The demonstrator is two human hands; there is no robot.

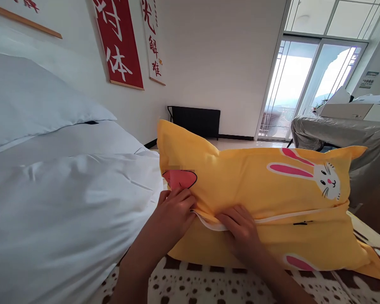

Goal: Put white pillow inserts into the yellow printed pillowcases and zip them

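Okay, white bedding [66, 219] at left, yellow bunny pillow [240, 177] propped on a spotted blanket [209, 285], left hand [177, 209] pinching its cloth by the white strip [278, 218], right hand [242, 230] bent over that strip, can't tell if pinching.

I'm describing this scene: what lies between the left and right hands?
In the head view, a stretch of yellow pillow and a curved white strip lie between the left hand and right hand.
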